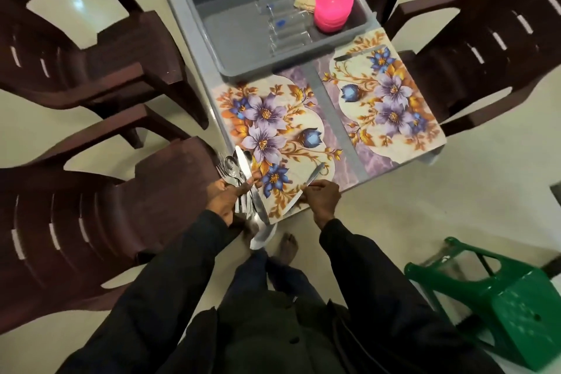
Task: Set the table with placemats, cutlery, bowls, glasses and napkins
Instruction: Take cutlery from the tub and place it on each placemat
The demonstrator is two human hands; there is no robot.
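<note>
Laying a knife (312, 179) on the near placemat (273, 118): right hand (323, 196) pinches it, left hand (224, 199) grips the cutlery bundle (243, 174). Advise lowering it flat, parallel to the mat's edge, before release.

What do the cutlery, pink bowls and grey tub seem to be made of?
Cutlery: probably polished steel, given its mirror-bright reflections.
Pink bowls: likely glossy plastic, with uniform vivid colour and thin stacked rims.
Grey tub: likely smooth moulded plastic, with rounded corners.

Dim even indoor light, soft focus, strong wide-angle edge distortion
</note>
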